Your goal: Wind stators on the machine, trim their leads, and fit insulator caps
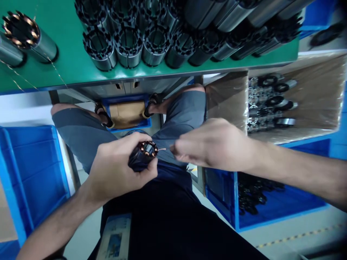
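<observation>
My left hand [119, 169] is wrapped round a dark cylindrical motor stator [143, 155] with copper windings showing at its end, held over my lap. My right hand [208, 144] is pinched just right of the stator's end, fingertips closed on a thin copper wire [162, 149] that sticks out from the windings. Both hands are below the edge of the green workbench [67, 61].
Several unwound black stators [151, 43] stand in rows on the green bench, and wound ones [27, 36] lie at its left. A cardboard box with parts [271, 104] is at right, blue bins [32, 169] at left and another blue bin [271, 202] at lower right.
</observation>
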Action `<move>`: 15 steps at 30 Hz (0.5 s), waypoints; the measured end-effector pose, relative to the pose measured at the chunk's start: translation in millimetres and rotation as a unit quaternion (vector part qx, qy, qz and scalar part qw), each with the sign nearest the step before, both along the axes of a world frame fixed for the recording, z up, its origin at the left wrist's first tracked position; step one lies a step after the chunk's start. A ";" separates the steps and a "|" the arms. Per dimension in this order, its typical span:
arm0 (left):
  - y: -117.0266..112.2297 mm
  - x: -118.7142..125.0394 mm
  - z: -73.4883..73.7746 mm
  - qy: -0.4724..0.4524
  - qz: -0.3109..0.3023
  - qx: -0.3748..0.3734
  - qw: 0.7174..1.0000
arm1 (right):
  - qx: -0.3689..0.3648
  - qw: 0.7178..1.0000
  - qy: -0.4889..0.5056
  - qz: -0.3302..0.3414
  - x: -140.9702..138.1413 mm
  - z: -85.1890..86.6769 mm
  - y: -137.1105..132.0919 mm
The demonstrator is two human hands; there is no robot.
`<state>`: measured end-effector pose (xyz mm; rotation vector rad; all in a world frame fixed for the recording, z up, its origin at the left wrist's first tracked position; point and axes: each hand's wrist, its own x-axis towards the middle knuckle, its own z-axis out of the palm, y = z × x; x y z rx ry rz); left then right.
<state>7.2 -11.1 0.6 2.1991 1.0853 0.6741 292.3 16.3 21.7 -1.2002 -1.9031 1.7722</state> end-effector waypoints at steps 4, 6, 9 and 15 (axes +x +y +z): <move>0.7 -8.7 -1.4 -0.057 -0.002 -0.096 0.994 | 0.042 0.998 0.025 -0.051 18.9 8.0 11.1; -1.9 -8.9 -2.2 -0.069 -0.007 -0.021 0.997 | -0.079 0.993 0.052 -0.072 21.3 5.1 15.8; -6.5 -1.7 -2.4 -0.098 0.014 0.064 0.993 | -0.320 0.945 0.064 -0.021 12.0 -3.8 15.7; -5.5 5.0 -1.4 -0.061 -0.012 0.150 0.987 | -0.144 0.987 0.058 0.038 -8.8 -4.6 2.1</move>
